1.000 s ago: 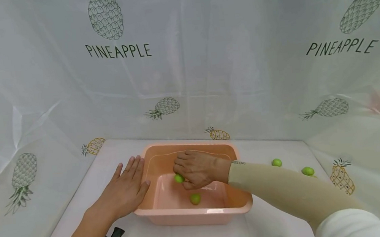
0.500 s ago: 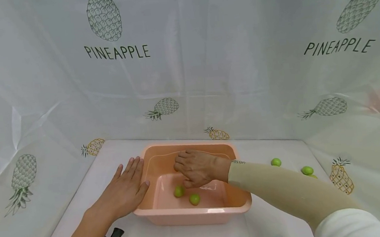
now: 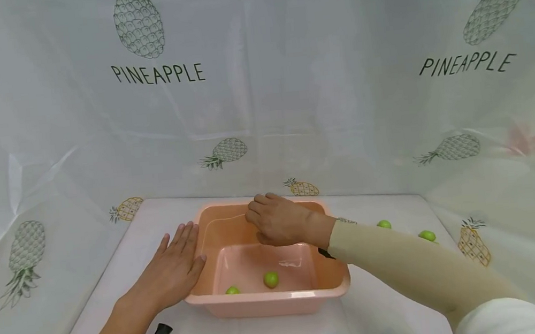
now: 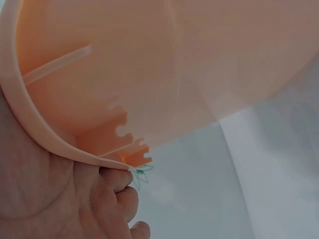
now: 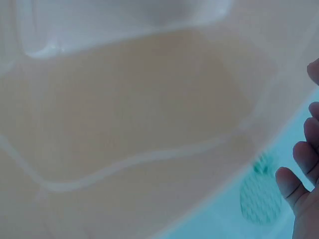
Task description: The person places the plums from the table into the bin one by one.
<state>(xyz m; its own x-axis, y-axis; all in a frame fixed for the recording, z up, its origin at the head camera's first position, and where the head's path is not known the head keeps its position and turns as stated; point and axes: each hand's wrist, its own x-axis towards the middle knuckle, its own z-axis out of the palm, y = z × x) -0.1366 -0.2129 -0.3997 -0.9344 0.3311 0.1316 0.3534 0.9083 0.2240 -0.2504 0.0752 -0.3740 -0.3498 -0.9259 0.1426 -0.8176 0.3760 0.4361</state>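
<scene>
Pineapple backdrop: a whitish plastic sheet printed with pineapples (image 3: 328, 91) is hanging behind the work and down both sides.
Table: a white-covered tabletop (image 3: 383, 309) is supporting everything.
Basin: a peach-pink, rectangular plastic basin with a rolled rim (image 3: 271, 309) is standing upright on the tabletop, between the hands.
Right sleeve: a beige, close-fitting sleeve (image 3: 402, 256) is crossing the tabletop at the right and partly screening what lies behind it.
Left hand: the left hand (image 3: 173, 267) is lying flat against the basin's left rim, fingers straight, gripping nothing and apparently steadying it.
Right hand: the right hand (image 3: 282, 222) is hovering over the far part of the basin, fingers loosely bent and parted; no fruit is showing between them, so it seems to be holding nothing.
Fruit in basin: one small, round, lime-green fruit (image 3: 271, 279) is resting on the basin floor; a second green fruit (image 3: 232, 290) is sitting to its left, partly hidden by the near rim.
Fruit on table: a third green fruit (image 3: 384, 224) and a fourth green fruit (image 3: 427, 235) are lying right of the basin, just beyond the sleeve.
Work at the basin: the hands are seemingly finishing a release of fruit inside; the next move is probably calling for the right hand to clear the rim, reach right and pinch another.
</scene>
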